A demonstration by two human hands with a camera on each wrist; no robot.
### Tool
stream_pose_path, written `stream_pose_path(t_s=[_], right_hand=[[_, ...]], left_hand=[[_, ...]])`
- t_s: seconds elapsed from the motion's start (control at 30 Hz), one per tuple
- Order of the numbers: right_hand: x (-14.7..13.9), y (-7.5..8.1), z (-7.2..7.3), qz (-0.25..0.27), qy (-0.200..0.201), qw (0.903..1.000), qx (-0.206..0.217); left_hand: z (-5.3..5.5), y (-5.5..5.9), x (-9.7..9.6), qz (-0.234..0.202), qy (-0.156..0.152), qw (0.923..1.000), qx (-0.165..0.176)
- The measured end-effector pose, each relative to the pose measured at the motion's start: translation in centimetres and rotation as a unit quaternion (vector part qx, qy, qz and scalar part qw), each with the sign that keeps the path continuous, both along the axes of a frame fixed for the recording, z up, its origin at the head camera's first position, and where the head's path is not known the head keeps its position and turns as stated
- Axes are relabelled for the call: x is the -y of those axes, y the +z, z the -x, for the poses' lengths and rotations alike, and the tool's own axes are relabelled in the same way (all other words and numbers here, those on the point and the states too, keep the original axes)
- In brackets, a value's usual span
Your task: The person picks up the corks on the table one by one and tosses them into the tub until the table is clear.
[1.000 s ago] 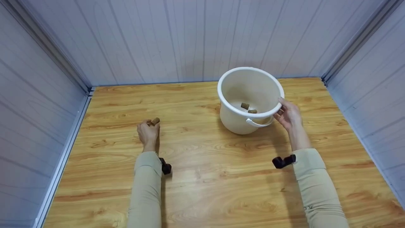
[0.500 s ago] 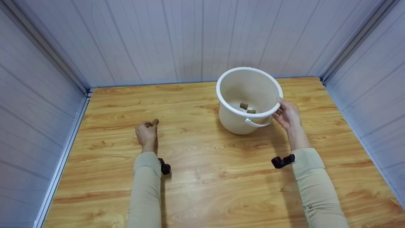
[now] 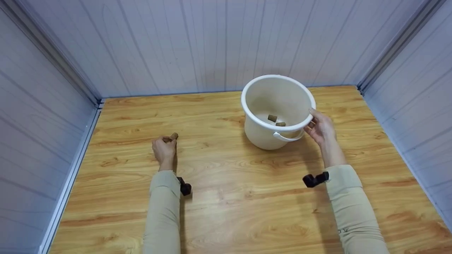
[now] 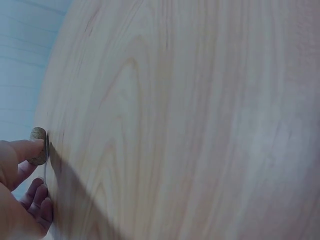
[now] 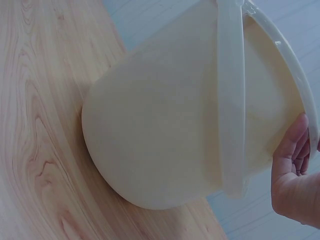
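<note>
Between the thumb and fingers of my left hand (image 3: pixel 164 151) a short brown cork (image 3: pixel 173 135) is pinched, low over the wooden surface on the left. The left wrist view shows the rough, rounded cork (image 4: pixel 38 134) at the fingertips, the other fingers curled below. A cream plastic bucket (image 3: pixel 263 135) stands upright at the back right. My right hand (image 3: pixel 322 129) grips its rim on the right side, as the right wrist view also shows. Inside, two brown corks (image 3: pixel 272 118) lie on the bucket's bottom.
The bucket's white handle (image 3: pixel 289 138) hangs down at its front. Pale panel walls (image 3: pixel 212 46) bound the wood-grain surface (image 3: pixel 226 197) at the back and on both sides. A black wrist camera (image 3: pixel 185 187) sits on each sleeve.
</note>
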State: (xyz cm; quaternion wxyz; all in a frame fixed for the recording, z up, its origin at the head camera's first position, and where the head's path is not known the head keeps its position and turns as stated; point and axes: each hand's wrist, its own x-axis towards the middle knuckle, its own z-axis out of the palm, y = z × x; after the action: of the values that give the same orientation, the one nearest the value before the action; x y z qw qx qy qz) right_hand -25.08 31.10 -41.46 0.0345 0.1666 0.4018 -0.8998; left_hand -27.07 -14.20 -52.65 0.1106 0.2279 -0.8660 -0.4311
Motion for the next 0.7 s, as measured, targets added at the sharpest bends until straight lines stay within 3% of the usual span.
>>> stream_pose_path(t_s=[0.23,0.47,0.7], right_hand=[[0.0,-0.1,0.1,0.001,0.001,1.0000,-0.001],[-0.1,-0.2,0.1,-0.005,-0.005,1.0000,-0.005],[-0.5,-0.8,0.4,0.029,0.004,0.9993,-0.021]], left_hand=[[-0.2,0.2,-0.1,-0.011,0.001,0.9999,-0.008],[0.0,0.7,-0.4,-0.074,0.017,0.9969,-0.020],[0.1,1.5,-1.0,-0.114,0.015,0.9927,-0.037]])
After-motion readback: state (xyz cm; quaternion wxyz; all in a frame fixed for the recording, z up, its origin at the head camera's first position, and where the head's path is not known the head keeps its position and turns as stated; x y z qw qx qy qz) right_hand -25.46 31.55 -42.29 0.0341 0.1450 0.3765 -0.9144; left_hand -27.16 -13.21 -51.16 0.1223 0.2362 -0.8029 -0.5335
